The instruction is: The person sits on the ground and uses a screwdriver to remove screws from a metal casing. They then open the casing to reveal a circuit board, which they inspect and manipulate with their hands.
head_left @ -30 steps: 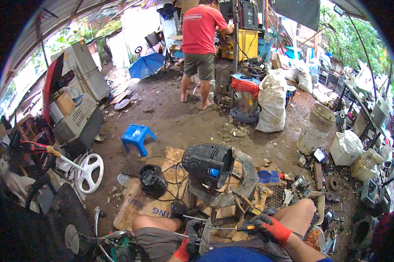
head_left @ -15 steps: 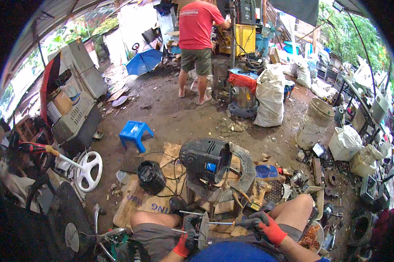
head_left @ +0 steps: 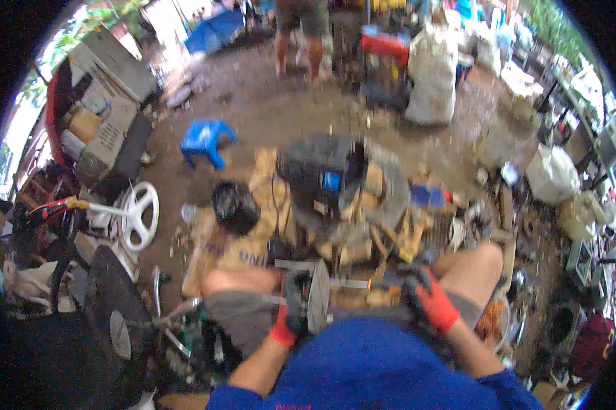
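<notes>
Dirt (head_left: 253, 113), metal part (head_left: 317, 295) in left grip (head_left: 294, 303)

Near centre, a metal part (head_left: 317, 297) is in the left hand (head_left: 293, 307), a screwdriver (head_left: 352, 283) between it and the right hand (head_left: 427, 301). Beyond them stands a motor housing (head_left: 315, 167); left of it, a round container (head_left: 235, 208) rests on cardboard (head_left: 233, 247). A stool (head_left: 207, 140) stands behind the container, a spoked wheel (head_left: 149, 234) farther left. Far right of centre is a sack (head_left: 432, 75), a standing person (head_left: 301, 20) to its left.
</notes>
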The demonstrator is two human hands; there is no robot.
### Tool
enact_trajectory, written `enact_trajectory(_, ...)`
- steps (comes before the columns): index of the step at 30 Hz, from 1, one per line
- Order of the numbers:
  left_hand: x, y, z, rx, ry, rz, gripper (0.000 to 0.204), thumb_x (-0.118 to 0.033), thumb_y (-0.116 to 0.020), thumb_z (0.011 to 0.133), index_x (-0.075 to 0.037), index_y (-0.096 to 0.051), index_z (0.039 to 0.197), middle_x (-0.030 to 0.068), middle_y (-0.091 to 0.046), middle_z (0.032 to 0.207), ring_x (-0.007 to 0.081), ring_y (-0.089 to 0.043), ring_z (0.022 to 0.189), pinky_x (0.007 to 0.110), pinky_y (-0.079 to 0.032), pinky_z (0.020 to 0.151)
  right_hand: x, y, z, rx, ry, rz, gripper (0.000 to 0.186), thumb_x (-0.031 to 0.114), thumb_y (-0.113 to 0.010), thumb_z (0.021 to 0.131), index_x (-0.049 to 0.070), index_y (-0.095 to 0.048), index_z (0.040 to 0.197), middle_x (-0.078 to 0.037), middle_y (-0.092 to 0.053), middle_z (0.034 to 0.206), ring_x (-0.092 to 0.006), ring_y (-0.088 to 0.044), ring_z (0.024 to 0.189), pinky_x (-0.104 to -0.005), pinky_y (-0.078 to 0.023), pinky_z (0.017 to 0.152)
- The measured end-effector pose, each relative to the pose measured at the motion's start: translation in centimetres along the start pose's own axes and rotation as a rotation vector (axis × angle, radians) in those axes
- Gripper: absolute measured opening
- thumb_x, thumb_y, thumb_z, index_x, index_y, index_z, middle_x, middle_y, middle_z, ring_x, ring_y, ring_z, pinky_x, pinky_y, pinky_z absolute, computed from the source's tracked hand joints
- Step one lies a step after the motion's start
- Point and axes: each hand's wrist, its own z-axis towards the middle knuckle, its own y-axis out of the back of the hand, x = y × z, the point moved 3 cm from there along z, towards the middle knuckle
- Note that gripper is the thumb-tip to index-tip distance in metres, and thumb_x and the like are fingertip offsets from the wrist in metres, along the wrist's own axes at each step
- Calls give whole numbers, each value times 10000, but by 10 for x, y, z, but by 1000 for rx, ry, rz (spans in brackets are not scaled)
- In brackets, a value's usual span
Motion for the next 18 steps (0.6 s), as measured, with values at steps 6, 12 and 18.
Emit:
enact_trajectory(6,-49,-50,0,78,-146,-10,986,-726,-701,782,-32,-392,1411,114,-503,1328,237,-524,1219,411,-450,1051,13,-4,-9,100,266,103,356,-28,-614,884,39,-546,1227,-72,-565,1167,-177,-560,1130,-322,-450,1016)
enact_trajectory(12,-55,-55,-1,114,-127,-47,981,-704,-724,778,-37,-392,1416,121,-507,1334,245,-562,1185,416,-522,975,9,0,-4,47,-83,291,459,-3,-627,875,44,-500,1314,-75,-553,1242,-176,-552,1156,-331,-452,1019)
enact_trajectory(18,-45,-47,1,48,-109,-86,958,-677,-748,778,-38,-406,1404,111,-522,1323,238,-582,1162,412,-529,967,-10,3,-9,69,263,-18,549,103,-662,867,45,-471,1379,-71,-550,1248,-182,-551,1136,-340,-451,1007)
